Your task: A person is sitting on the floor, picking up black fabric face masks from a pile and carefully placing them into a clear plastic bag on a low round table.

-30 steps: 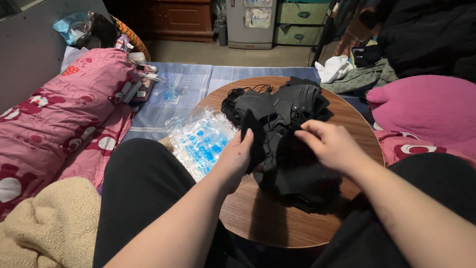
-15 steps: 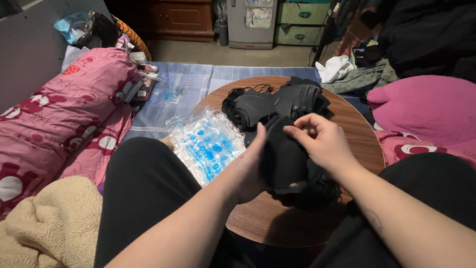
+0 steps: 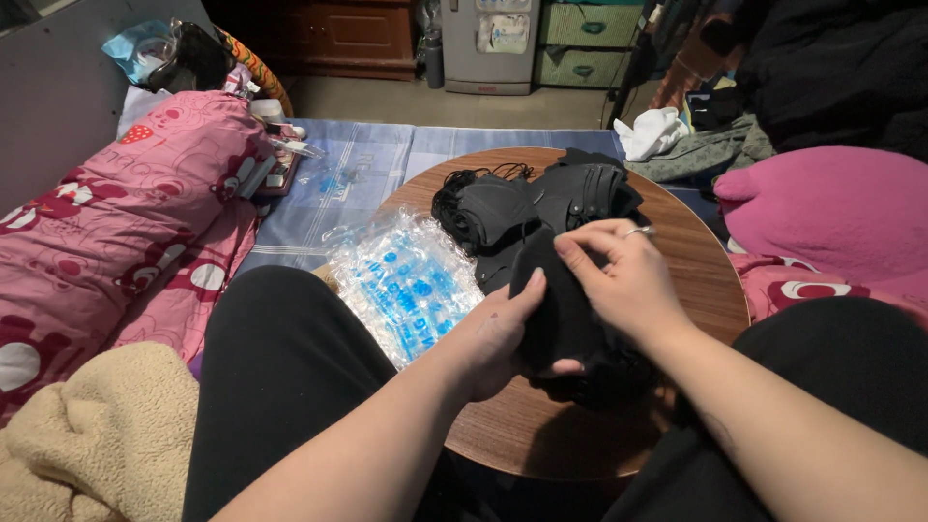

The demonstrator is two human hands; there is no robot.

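Both my hands hold a black cloth item (image 3: 556,309) over the near part of a round wooden table (image 3: 706,261). My left hand (image 3: 498,333) grips its left edge from below. My right hand (image 3: 619,280), with a ring on one finger, pinches its top edge. More black cloth pieces (image 3: 541,208) lie piled on the table behind it, some with thin black loops. A clear plastic bag with blue print (image 3: 406,280) lies at the table's left edge, over my left knee.
A pink bolster with a red pattern (image 3: 116,222) lies on the left, a cream fleece blanket (image 3: 87,435) at lower left. A blue checked mat (image 3: 358,174) covers the floor beyond the table. A magenta cushion (image 3: 831,208) sits at right.
My hands have drawn together and lifted the black cloth item off the pile toward me, bunching it between them.
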